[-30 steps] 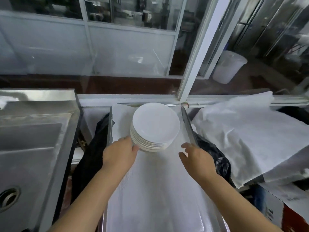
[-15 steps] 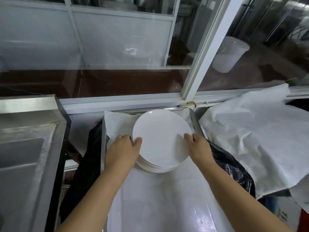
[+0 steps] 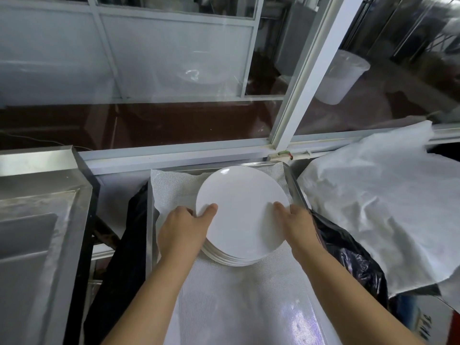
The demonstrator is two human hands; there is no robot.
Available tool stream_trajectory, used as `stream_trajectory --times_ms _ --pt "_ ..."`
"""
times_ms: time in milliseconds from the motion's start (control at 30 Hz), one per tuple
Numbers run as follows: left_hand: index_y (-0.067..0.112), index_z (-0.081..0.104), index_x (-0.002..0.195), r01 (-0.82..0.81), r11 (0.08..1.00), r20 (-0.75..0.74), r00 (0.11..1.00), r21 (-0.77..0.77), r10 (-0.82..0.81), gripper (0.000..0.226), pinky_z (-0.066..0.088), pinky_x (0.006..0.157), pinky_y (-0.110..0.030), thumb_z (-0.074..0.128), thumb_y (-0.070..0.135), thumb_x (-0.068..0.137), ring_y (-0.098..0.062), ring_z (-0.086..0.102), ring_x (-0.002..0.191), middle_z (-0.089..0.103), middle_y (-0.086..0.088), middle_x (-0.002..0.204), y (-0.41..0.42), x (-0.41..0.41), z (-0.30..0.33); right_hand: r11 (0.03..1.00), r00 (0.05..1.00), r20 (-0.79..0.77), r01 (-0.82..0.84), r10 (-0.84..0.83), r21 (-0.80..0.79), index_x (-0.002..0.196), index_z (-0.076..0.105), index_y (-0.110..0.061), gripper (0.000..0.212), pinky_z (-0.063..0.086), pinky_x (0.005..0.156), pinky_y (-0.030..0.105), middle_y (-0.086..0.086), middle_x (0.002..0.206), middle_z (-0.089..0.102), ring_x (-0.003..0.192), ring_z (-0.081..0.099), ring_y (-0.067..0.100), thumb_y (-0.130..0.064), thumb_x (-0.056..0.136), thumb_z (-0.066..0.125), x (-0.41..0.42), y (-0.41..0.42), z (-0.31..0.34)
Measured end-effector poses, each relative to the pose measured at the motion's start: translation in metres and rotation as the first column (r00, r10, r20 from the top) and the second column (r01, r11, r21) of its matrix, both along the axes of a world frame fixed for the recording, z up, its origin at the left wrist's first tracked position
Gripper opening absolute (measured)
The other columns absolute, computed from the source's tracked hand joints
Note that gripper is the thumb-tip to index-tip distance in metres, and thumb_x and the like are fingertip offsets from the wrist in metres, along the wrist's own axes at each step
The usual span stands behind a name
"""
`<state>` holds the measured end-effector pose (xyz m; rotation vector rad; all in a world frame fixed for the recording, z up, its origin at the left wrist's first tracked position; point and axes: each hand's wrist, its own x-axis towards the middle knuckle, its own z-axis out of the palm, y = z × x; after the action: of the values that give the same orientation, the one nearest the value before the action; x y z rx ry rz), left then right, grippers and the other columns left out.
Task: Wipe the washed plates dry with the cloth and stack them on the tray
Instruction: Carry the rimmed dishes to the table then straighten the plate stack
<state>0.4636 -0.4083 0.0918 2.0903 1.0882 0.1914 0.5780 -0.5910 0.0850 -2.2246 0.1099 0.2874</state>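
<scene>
From the head view, we grip the plates [image 3: 242, 215] at opposite edges, left hand [image 3: 184, 226] and right hand [image 3: 297, 224] with thumbs on top, probably to steady the stack on the lined tray [image 3: 296, 185].

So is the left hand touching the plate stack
Touching. The head view shows the left hand gripping the plates' left edge, its thumb lying on the top plate.

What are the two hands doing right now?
Left hand: grips the left edge of the plate stack, thumb on top.
Right hand: grips the stack's right edge, thumb on top.
</scene>
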Motion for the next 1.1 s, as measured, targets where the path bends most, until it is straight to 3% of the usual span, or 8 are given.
stream_trajectory --times_ms 200,400,467,600,833,967,1100 --pt "0.014 0.060 0.076 -0.037 0.986 -0.005 0.999 -0.161 0.037 0.051 0.050 0.060 -0.031 0.062 0.065 0.071 -0.018 0.062 0.066 0.065 0.003 0.072 -0.001 0.002 -0.006 0.992 0.998 -0.024 0.053 -0.050 0.112 0.078 0.058 -0.012 0.028 0.043 0.062 0.030 0.000 0.076 0.060 0.071 0.056 0.020 -0.040 0.083 0.060 -0.002 0.002 -0.001" --pt "0.014 0.057 0.076 -0.059 0.979 0.020 0.998 -0.195 0.064 0.047 0.037 0.049 -0.025 0.066 0.060 0.071 -0.012 0.058 0.064 0.062 0.004 0.073 -0.004 0.002 -0.006 0.996 0.999 -0.015 0.029 -0.028 0.088 0.085 0.059 -0.010 0.025 0.040 0.062 0.029 -0.001 0.075 0.057 0.070 0.053 0.020 -0.036 0.084 0.058 0.001 0.005 0.003" --pt "0.014 0.056 0.073 -0.066 0.976 0.042 0.996 -0.208 0.076 0.044 0.035 0.048 -0.025 0.067 0.057 0.071 -0.011 0.057 0.061 0.061 0.005 0.071 -0.005 0.001 -0.006 0.996 0.999 -0.019 0.032 -0.030 0.085 0.077 0.055 -0.014 0.023 0.038 0.059 0.028 -0.003 0.071 0.054 0.066 0.050 0.018 -0.035 0.084 0.059 0.001 0.005 0.003" --pt "0.016 0.049 0.074 -0.048 0.986 0.031 0.998 -0.159 0.054 0.044 0.036 0.050 -0.026 0.066 0.057 0.074 -0.012 0.056 0.065 0.059 0.003 0.076 -0.003 0.001 -0.002 0.991 0.998 -0.028 0.055 -0.052 0.123 0.064 0.042 -0.020 0.030 0.031 0.052 0.026 -0.006 0.064 0.045 0.057 0.042 0.013 -0.033 0.084 0.060 -0.002 0.005 0.002" --pt "0.005 0.055 0.104 0.025 0.998 -0.040 0.999 0.053 -0.023 0.052 0.049 0.069 -0.036 0.055 0.053 0.083 -0.029 0.058 0.090 0.059 -0.006 0.103 -0.008 0.000 0.006 0.987 0.998 0.019 0.052 -0.056 0.149 0.068 0.051 -0.016 0.026 0.035 0.054 0.027 -0.006 0.064 0.051 0.058 0.047 0.014 -0.035 0.082 0.062 -0.008 0.005 0.002" --pt "0.004 0.055 0.108 0.040 0.995 -0.063 0.997 0.091 -0.035 0.051 0.048 0.068 -0.035 0.053 0.051 0.086 -0.028 0.058 0.092 0.059 -0.007 0.107 -0.009 -0.001 0.009 0.990 0.996 0.049 0.064 -0.071 0.127 0.082 0.058 -0.014 0.024 0.045 0.062 0.031 -0.001 0.078 0.062 0.070 0.058 0.018 -0.038 0.081 0.063 -0.012 0.006 0.001" --pt "0.006 0.055 0.105 0.045 0.995 -0.040 0.998 0.090 -0.041 0.047 0.047 0.066 -0.034 0.053 0.049 0.086 -0.024 0.054 0.086 0.058 -0.005 0.104 -0.011 -0.003 0.010 0.987 0.994 0.088 0.051 -0.065 0.151 0.075 0.056 -0.015 0.022 0.043 0.058 0.030 -0.001 0.074 0.061 0.065 0.055 0.016 -0.035 0.082 0.063 -0.017 0.003 0.000"
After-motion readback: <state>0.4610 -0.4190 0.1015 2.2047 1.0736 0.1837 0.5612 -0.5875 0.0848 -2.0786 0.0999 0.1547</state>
